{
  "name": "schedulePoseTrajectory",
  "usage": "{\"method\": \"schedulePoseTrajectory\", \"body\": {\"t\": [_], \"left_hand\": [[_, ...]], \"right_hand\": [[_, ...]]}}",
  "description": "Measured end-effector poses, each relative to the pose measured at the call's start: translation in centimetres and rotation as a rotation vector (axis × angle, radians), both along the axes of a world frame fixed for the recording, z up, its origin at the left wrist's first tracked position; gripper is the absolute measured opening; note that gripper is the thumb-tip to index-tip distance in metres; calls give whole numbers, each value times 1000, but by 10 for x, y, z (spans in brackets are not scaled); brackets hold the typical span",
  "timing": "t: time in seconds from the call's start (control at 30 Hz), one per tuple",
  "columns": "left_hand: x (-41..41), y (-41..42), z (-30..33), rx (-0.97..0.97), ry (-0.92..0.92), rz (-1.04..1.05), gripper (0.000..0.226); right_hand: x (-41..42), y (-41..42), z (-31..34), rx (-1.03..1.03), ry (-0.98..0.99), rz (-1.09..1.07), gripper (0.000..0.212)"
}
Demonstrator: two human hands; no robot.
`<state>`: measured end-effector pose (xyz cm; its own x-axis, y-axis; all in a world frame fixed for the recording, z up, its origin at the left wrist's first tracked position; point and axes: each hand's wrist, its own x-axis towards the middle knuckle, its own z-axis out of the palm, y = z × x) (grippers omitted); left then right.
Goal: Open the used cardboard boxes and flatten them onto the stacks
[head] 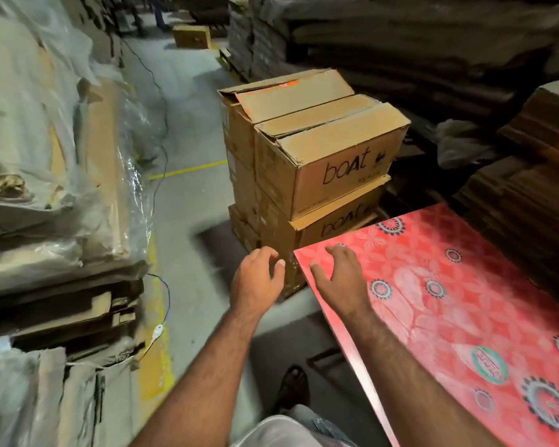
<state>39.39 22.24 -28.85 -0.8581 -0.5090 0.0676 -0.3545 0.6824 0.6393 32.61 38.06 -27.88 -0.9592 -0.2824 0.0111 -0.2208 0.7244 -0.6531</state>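
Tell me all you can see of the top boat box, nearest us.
The top boat box is brown corrugated cardboard, worn and creased, with "boat" printed in black on its side. Its top flaps lie folded down with a seam between them. It sits on another boat box and against a neighbouring box behind. Neither hand touches it.

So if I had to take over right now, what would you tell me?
Left hand: loosely curled, holding nothing, near the pile of boat boxes.
Right hand: fingers spread, over the corner of the red patterned board, holding nothing.
The boxes are still whole, flaps mostly closed.
Flattened cardboard stacks sit to the right.
Done here: nothing visible. Left: open each box, flatten, stack.
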Motion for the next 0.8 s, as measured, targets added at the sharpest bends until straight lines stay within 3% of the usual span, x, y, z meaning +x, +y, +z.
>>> {"method": "schedulePoseTrajectory", "body": {"t": [0.43,0.8], "left_hand": [[-244,-134,57,-261,87,-301,33],[-396,-245,31,-420,74,-621,45]], "right_hand": [[-208,-89,41,-94,71,-272,54],[-282,-193,26,-70,8,-605,60]]}}
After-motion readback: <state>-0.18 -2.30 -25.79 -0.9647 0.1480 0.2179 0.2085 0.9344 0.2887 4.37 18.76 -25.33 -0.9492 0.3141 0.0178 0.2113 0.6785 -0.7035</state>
